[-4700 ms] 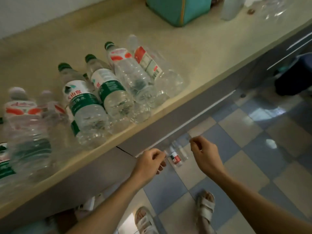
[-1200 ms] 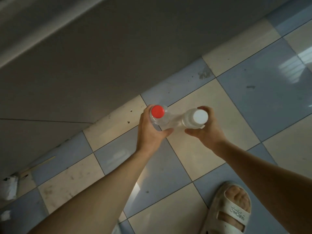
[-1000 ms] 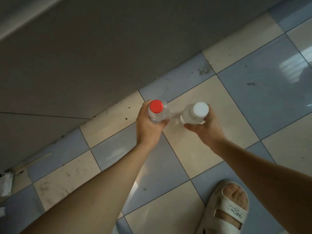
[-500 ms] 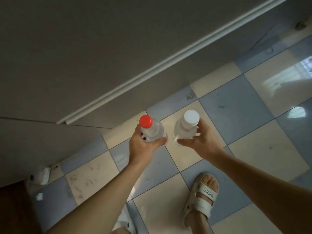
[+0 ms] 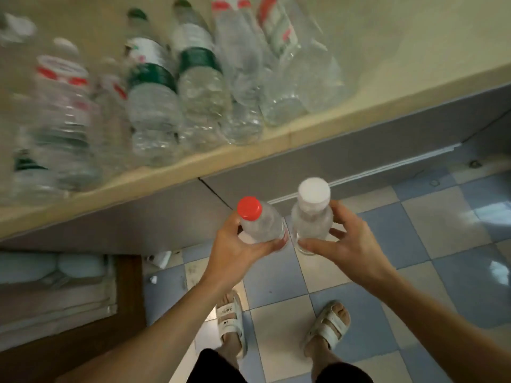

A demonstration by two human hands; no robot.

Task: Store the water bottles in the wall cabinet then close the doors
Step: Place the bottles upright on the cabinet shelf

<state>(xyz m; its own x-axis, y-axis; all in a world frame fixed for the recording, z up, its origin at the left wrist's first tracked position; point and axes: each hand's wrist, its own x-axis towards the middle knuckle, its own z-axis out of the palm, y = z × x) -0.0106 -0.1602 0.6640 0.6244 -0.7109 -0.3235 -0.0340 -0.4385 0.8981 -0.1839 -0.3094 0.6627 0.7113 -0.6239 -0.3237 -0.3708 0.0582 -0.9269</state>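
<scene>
Bottles [image 5: 154,106] on beige counter [image 5: 304,128]

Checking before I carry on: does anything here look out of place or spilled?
No spill visible. The bottles on the counter all lie on their sides, not upright, several bases near its front edge. Some white scraps litter the floor.

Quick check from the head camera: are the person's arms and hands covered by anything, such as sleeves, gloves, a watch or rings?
Nothing is visible on them. Both forearms are bare, with no sleeves in view. The left hand and right hand wear no gloves, and no watch, ring or bracelet shows.
</scene>
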